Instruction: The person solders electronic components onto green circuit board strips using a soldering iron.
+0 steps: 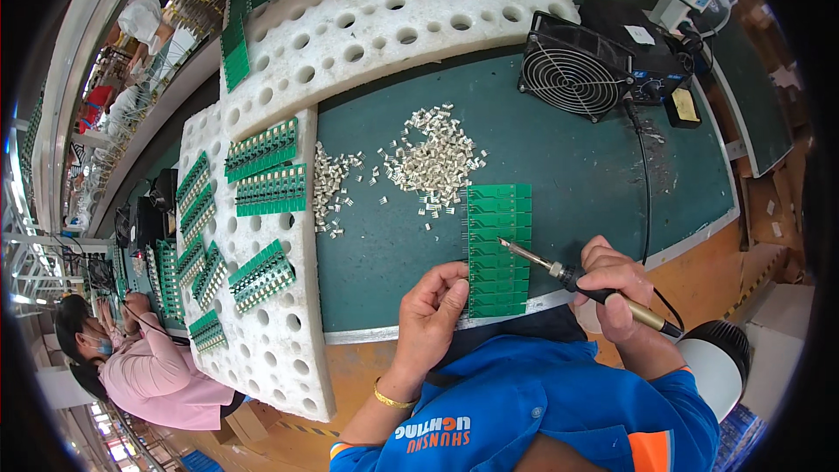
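My left hand (434,304) grips the left edge of a green circuit board panel (500,275) near its lower end, thumb on top. The panel lies at the front edge of the green work mat, its long side running away from me. In my right hand (615,284) is a soldering iron (572,281), fingers wrapped round its handle. Its tip rests over the middle of the panel, close to the left side; whether it touches is too small to tell. Just beyond the panel lies a heap of small white connectors (433,157).
White foam sheets with round holes (281,332) stand at left and back, bearing several finished-looking green boards (271,188). A black fan (572,79) and soldering station (651,83) sit at back right; a cord (645,183) runs from there. A co-worker in pink (162,376) sits at far left.
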A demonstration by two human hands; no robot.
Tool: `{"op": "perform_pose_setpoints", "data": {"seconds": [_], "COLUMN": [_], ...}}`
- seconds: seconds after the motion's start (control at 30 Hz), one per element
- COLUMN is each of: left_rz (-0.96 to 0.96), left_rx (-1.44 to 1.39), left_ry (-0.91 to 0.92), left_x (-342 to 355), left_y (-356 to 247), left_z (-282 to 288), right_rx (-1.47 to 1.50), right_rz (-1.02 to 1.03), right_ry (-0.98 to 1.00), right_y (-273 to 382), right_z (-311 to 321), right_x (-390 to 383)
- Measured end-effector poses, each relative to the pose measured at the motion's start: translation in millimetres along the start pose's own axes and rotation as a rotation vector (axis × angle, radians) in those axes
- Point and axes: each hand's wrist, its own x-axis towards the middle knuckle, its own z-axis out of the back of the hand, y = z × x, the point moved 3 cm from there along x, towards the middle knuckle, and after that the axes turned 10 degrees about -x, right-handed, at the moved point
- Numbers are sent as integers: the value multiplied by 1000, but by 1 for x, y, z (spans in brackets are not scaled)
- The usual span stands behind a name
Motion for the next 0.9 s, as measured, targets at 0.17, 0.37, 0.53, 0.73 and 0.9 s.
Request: {"op": "perform_pose_setpoints", "data": {"seconds": [0.17,0.37,0.53,0.73,0.9], "left_rz": [-16,-14,7,13,-3], "left_rx": [3,8,-17,-13,-11], "left_ry": [-7,-1,10,19,-2], "left_x": [1,1,2,3,3], "left_y": [1,-2,0,0,0], "left_z": [2,2,2,3,1], "right_rx": [19,-64,-95,-102,-85], "right_rz": [56,112,132,152,153], "right_ry": [-99,-139,-164,-180,-186], "right_y": [-4,-13,-20,-24,-25], "right_z": [-1,-4,-6,-7,-8], "right_x": [-2,-8,-16,-15,-13]}}
